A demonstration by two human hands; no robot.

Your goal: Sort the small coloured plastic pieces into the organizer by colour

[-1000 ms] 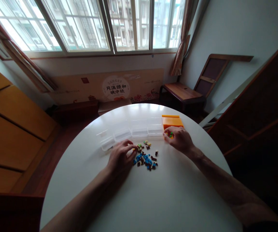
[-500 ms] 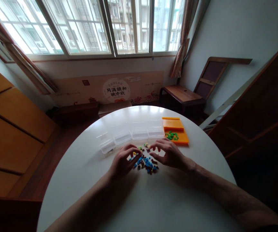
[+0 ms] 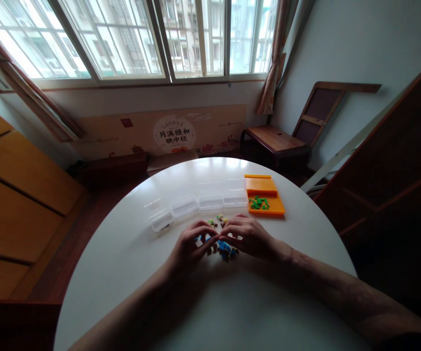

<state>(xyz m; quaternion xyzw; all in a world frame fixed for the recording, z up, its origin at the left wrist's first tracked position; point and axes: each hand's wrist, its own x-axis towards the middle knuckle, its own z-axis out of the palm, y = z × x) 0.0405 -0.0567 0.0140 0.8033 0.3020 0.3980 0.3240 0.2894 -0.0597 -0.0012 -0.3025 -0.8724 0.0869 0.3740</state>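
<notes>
The left hand (image 3: 192, 241) and right hand (image 3: 249, 236) are nearly fingertip to fingertip above the pile of blue and brown pieces (image 3: 225, 248), fingers curled, only slightly parted; I cannot tell whether either pinches a piece. The pile lies on the white table (image 3: 196, 307), nearer than the clear boxes (image 3: 210, 200); green pieces (image 3: 258, 203) sit in the orange tray (image 3: 277, 206), far right.

Home room, seemingly: curtains (image 3: 269, 92), barred window (image 3: 123, 44), wooden chair (image 3: 274, 138), round white table (image 3: 214, 307).
</notes>
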